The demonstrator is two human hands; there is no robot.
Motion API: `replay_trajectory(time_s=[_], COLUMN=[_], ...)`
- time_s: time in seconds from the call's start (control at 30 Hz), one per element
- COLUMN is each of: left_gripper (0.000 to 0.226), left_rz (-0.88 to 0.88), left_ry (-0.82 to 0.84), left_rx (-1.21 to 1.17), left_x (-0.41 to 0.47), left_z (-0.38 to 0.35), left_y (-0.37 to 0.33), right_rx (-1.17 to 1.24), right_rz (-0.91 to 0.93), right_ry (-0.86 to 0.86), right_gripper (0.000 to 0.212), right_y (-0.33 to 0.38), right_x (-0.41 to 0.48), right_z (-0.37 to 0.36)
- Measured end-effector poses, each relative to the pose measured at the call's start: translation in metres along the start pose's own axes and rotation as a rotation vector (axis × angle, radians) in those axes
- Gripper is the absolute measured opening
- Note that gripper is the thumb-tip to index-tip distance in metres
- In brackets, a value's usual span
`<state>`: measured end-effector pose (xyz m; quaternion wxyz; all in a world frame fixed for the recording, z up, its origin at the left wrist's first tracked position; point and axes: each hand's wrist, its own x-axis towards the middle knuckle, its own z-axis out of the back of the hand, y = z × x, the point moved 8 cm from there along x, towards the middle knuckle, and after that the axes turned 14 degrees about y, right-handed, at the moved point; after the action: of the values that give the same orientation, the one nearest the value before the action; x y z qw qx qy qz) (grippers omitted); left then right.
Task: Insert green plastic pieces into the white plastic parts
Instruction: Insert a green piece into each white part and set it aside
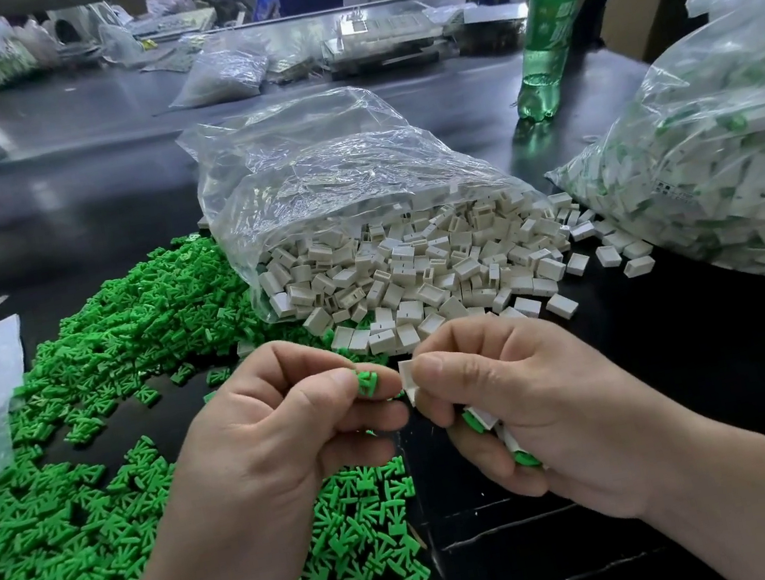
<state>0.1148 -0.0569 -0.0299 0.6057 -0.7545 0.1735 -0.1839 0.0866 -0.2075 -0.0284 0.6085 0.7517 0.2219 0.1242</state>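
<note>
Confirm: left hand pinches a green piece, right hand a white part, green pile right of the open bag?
No. The head view shows the green pile left of the open bag. The rest holds: left hand pinches a green piece, right hand a white part.

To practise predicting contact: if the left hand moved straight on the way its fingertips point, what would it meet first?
The left hand, with its green piece, would meet the white part pinched in the right hand, across a small gap. Depth is unclear.
</note>
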Motion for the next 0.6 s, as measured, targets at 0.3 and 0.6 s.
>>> replay_trajectory(time_s=[0.3, 0.6], left_gripper=[0.027, 0.022], left_rz=[-0.045, -0.051], left_ry=[0.050, 0.061], left_rx=[0.164, 0.246], left_x=[-0.004, -0.007], left_z=[-0.013, -0.013], left_y=[-0.010, -0.012], right_rx=[-0.017, -0.254], right_rz=[0.007, -0.015], right_ry=[0.035, 0.005], right_gripper=[0.015, 0.018], right_y=[0.000, 0.003], right_x=[-0.001, -0.003], right_z=[-0.005, 0.000])
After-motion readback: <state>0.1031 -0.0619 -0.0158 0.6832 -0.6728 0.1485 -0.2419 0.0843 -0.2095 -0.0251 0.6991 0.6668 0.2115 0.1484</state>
